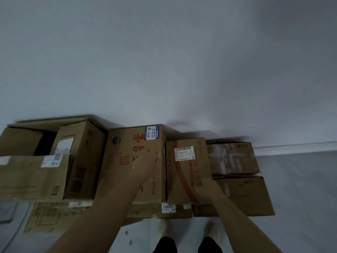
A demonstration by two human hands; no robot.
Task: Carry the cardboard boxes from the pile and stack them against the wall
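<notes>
You look to be at the placing step: the striped box (186, 172) sits in the row against the wall (164, 61), at 3 o'clock of the red-print box (127, 161). Your left hand (145, 163) lies flat on the red-print box. Your right hand (201, 183) touches the striped box's 4 o'clock edge, its grip too blurred to tell. Next, probably square it, let go and turn for the pile, out of view

Matt brown cardboard, red print: the tall box (124, 179). Right of it, smooth white paper label (184, 153) on cardboard. Further right, pale scuffed tape (226, 157). Behind it, matt painted wall (164, 61); below, smooth grey floor (300, 179).
</notes>
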